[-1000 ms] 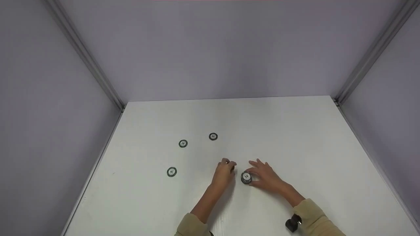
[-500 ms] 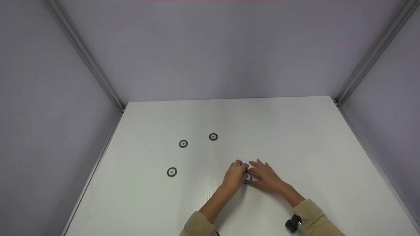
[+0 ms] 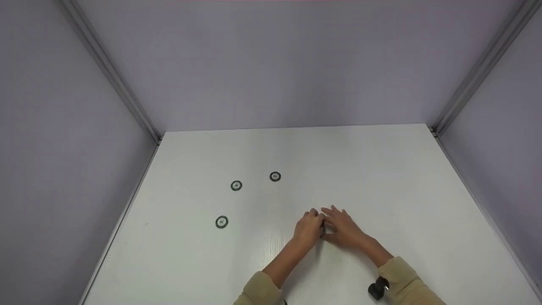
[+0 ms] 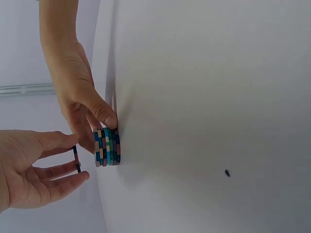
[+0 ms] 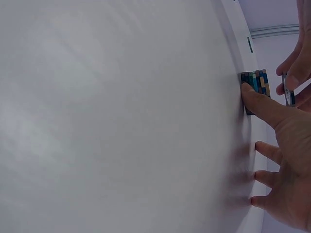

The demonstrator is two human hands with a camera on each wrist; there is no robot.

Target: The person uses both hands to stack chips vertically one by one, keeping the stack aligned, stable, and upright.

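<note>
A short stack of poker chips [image 4: 107, 147] stands on the white table [image 3: 381, 178], mostly hidden between my two hands in the head view. My right hand [image 3: 344, 228] holds the stack [image 5: 255, 83] at its side, thumb [image 4: 104, 114] against the edge, other fingers spread on the table. My left hand [image 3: 310, 225] is just left of the stack and pinches a single chip [image 4: 76, 159] edge-on, a small gap from the stack's top. That chip [image 5: 289, 92] shows at the right wrist view's right edge.
Three single chips lie flat to the left: one [image 3: 222, 222] nearest me, one [image 3: 236, 185] farther back, one [image 3: 275, 176] behind the hands. Grey walls close the table on the left, back and right. A black device [image 3: 378, 289] sits at my right sleeve.
My left hand has moved right with its chip until it meets the right hand at the stack, which it now hides in the head view. The right hand has stayed put.
</note>
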